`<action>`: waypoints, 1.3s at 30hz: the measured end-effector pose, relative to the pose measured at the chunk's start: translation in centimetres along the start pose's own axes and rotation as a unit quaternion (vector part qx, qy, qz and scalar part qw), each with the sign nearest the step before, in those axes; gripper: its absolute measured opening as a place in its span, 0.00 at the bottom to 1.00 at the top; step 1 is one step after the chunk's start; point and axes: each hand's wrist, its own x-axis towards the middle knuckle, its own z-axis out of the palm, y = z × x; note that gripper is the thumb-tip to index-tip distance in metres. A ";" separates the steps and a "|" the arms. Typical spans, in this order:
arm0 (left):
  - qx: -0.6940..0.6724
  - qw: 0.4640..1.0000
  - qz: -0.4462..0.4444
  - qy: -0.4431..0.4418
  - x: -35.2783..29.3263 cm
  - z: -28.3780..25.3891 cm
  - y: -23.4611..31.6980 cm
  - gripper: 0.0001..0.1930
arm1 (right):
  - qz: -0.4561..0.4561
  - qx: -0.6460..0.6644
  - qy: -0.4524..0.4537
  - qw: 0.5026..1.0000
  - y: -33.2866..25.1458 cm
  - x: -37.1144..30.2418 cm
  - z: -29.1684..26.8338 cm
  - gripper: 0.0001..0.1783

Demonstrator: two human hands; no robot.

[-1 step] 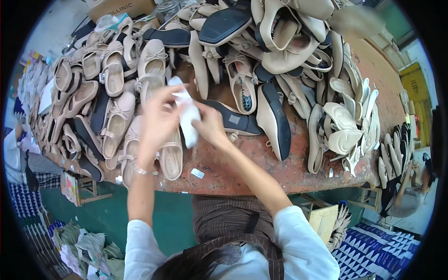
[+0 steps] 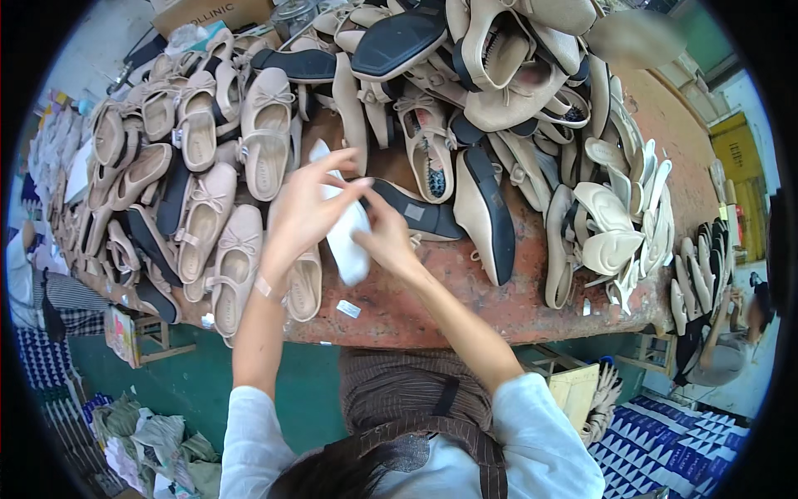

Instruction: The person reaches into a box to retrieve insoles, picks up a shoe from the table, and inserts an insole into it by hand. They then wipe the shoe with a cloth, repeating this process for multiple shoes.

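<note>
A white insole [image 2: 347,248] is held tilted above the table's front part. My right hand [image 2: 387,231] grips its right edge between thumb and fingers. My left hand [image 2: 304,204] crosses in front of its upper part with the fingers stretched and apart, their tips close to the right hand's fingertips. The insole's upper tip shows behind the left hand, and its middle is partly hidden. Below the hands lies a beige strap shoe [image 2: 304,287]. Just beyond the right hand, a shoe with a dark sole [image 2: 407,212] rests on its side.
Beige shoes [image 2: 266,158] crowd the table's left side, and more are heaped at the back. Loose cream insoles [image 2: 611,249] are piled on the right. A small white label [image 2: 348,309] lies near the front edge of the worn red tabletop [image 2: 432,308]. A person [image 2: 725,358] sits at far right.
The insole has moved slightly down and right. My left hand has shifted right across it, its fingers now spread and stretched. My right hand stays at its edge.
</note>
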 end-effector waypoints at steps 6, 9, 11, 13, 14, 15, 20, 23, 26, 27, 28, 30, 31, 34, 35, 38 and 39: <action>0.103 0.991 -0.089 -0.008 8.1 13.2 -3.5 0.27 | 0.330 0.441 -0.045 0.834 2.9 -16.8 -6.8 0.42; 0.086 0.988 -0.089 0.088 7.8 14.5 -3.8 0.23 | 0.339 0.433 -0.073 0.832 2.6 -18.8 -6.5 0.27; 0.051 0.988 -0.062 0.130 5.9 12.4 -3.1 0.19 | 0.374 0.431 -0.070 0.818 2.1 -18.6 -6.1 0.20; 0.035 0.990 -0.101 0.096 3.2 8.2 -1.7 0.19 | 0.359 0.433 0.007 0.827 1.9 -18.3 -6.4 0.16; -0.096 0.988 -0.105 0.057 1.2 6.0 -1.0 0.19 | 0.372 0.409 0.033 0.833 1.8 -18.5 -6.9 0.17; -0.139 0.988 -0.060 0.009 -1.2 3.7 -0.3 0.20 | 0.363 0.405 0.057 0.837 1.8 -18.4 -7.8 0.21; -0.006 0.989 0.015 -0.148 -11.4 2.3 0.0 0.21 | 0.183 0.463 0.060 0.865 1.8 -19.7 -13.9 0.49; 0.099 0.986 0.031 -0.130 -13.7 6.3 -1.4 0.14 | 0.141 0.395 0.098 0.902 1.3 -20.5 -16.3 0.44; 0.197 0.980 0.024 0.009 -15.6 8.6 -2.4 0.11 | 0.191 0.361 0.152 0.900 1.1 -21.1 -17.0 0.27; 0.190 0.979 0.001 0.075 -16.5 9.0 -2.6 0.11 | 0.241 0.310 0.196 0.899 1.2 -21.2 -16.9 0.25; 0.205 0.972 -0.021 0.116 -17.5 9.3 -2.7 0.14 | 0.225 0.261 0.185 0.920 1.2 -21.2 -16.7 0.21; 0.260 0.950 -0.079 0.152 -19.7 9.4 -2.6 0.18 | 0.191 0.262 0.152 0.934 1.3 -20.9 -16.1 0.19; 0.265 0.943 -0.122 0.162 -20.7 9.6 -2.3 0.22 | 0.214 0.223 0.157 0.938 1.2 -20.5 -15.9 0.21; 0.194 0.937 -0.233 0.173 -22.7 9.6 -0.7 0.23 | 0.098 0.054 0.100 0.989 0.2 -18.9 -14.8 0.23; 0.225 0.931 -0.217 0.189 -22.9 9.7 0.1 0.22 | 0.057 -0.033 0.087 0.994 -0.4 -18.3 -14.4 0.25; 0.063 0.957 -0.209 0.191 -22.6 9.6 2.8 0.19 | -0.017 -0.219 0.065 0.973 -2.6 -17.5 -12.8 0.25; -0.089 0.964 -0.196 0.155 -22.0 9.7 3.5 0.18 | -0.099 -0.303 0.039 0.947 -3.3 -17.5 -12.1 0.25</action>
